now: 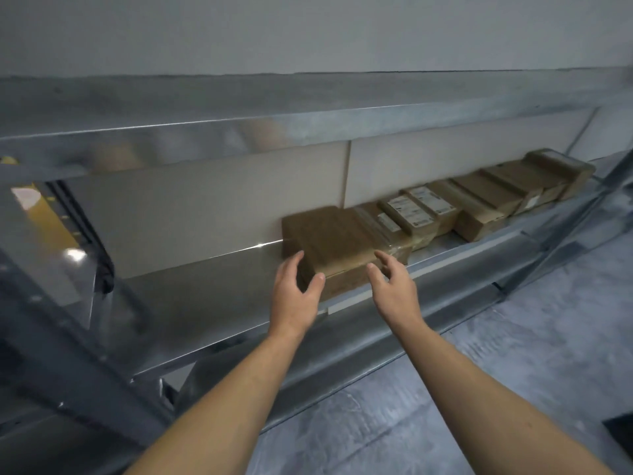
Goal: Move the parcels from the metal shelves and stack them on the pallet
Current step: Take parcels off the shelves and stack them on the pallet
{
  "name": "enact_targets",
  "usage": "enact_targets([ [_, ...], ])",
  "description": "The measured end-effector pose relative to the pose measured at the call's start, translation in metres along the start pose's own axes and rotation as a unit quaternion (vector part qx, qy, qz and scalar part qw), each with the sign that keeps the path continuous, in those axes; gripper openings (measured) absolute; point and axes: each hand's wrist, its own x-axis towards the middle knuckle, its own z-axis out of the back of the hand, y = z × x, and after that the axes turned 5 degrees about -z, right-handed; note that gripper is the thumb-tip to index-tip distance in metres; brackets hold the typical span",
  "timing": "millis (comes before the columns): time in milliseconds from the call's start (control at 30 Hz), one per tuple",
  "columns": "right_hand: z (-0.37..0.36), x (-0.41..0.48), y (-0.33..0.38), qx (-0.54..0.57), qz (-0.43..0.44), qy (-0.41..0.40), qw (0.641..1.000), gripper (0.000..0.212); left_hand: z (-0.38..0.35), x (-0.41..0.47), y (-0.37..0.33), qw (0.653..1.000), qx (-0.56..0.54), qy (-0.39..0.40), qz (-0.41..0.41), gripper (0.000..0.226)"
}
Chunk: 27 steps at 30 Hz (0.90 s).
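Far left, the shiny grey metal shelf (205, 289) runs bare up to the action. Here's the left hand (296, 293), fingers spread and lightly curved, holding nothing, right at the near left corner of the plain brown cardboard parcel (329, 234). Whether skin meets card I cannot tell; the picture is blurred. That parcel sits at the shelf's front lip, first in the line. On its other side the right hand (394, 289) hovers just as wide, empty too, before the right corner.

Risk number one, I'd say: the palms clamp unevenly on smooth card and the box slips off the lip to the grey concrete floor (513, 371). Next along, a clear-wrapped brown parcel with a white label (387, 221) sits tight against it. Drag the first out crooked and that neighbour could skew or follow. Beyond, the row of brown labelled cartons (479, 200) stretches right. The pallet is out of view.
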Motion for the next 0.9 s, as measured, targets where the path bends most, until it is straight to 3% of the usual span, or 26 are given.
enact_targets([
  [300,-0.017,0.059,-0.022,-0.052,-0.036,0.010,0.998,0.046,-0.041,0.043,0.033,0.997,0.010,0.021,0.080,0.068],
  [533,-0.021,0.067,-0.040,-0.026,-0.033,0.035,0.998,0.048,-0.061,0.048,0.043,0.990,-0.030,0.010,0.135,0.071],
  [900,0.005,0.078,-0.051,0.096,-0.018,0.111,0.989,0.033,-0.088,0.006,0.013,0.972,-0.072,-0.154,0.163,0.053],
])
